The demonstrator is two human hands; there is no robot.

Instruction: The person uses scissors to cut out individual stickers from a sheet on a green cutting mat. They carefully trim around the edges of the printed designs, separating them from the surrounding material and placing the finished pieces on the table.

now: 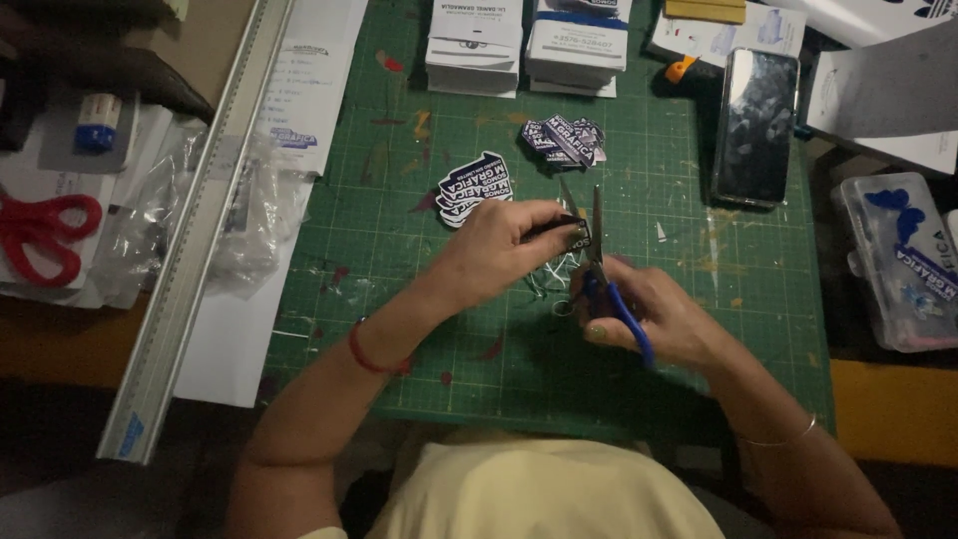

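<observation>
Green cutting mat (419, 299) beneath two piles of cut stickers (473, 187) (565, 141). Black phone (755, 127) at upper right; clear plastic box (898, 262) beside the mat's right edge. Metal ruler (200, 230) along the left edge; red scissors (45, 235) far left.

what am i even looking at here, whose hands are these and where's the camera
One picture, taken by a camera worn on a person's head, looking down at their own two bare hands over a green cutting mat. The left hand pinches a small dark sticker. The right hand works blue-handled scissors, blades open at that sticker. Further back lie two piles of cut stickers, stacked white boxes and a dark phone. Left of the mat: a long metal ruler and red scissors.
</observation>
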